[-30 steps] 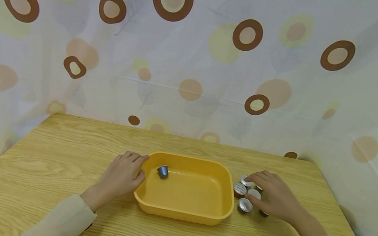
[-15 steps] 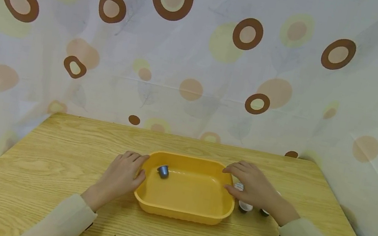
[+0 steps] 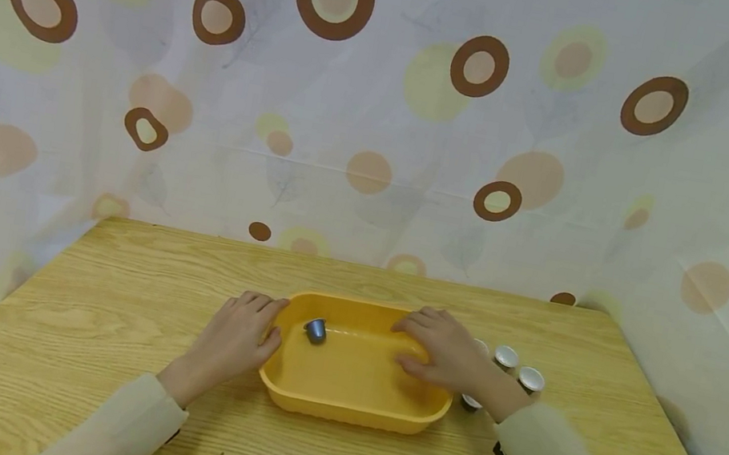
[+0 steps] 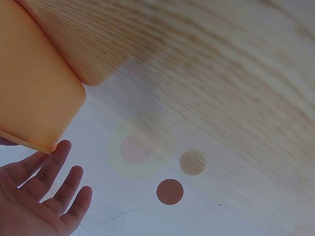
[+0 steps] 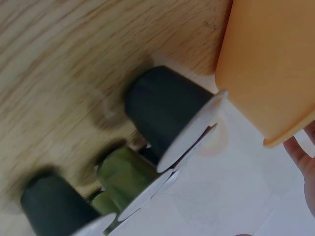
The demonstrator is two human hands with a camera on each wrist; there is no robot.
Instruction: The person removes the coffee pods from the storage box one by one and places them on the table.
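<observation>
A yellow tray (image 3: 346, 415) stands on the wooden table with one blue coffee capsule (image 3: 315, 330) lying on its side inside. My left hand (image 3: 228, 346) rests at the tray's left end. Its fingertips touch the rim in the left wrist view, and the fingers look nearly straight and spread. My right hand (image 3: 448, 354) is over the tray's right end, thumb and fingers bent and apart. The wall hides its fingertips in the right wrist view, so I cannot tell whether it holds a capsule. Several capsules, among them a dark green one (image 5: 167, 110), stand beside the tray.
More capsules, a lighter green one (image 5: 125, 177) and another dark one (image 5: 56, 204), stand lids up close together. Part of the group is hidden by the right forearm. A patterned white cloth (image 3: 387, 101) hangs behind the table (image 3: 125, 299) and along its sides.
My right hand has moved left from above the capsules to over the tray's right end, uncovering capsules at the right. The left hand, tray and blue capsule have stayed in place.
</observation>
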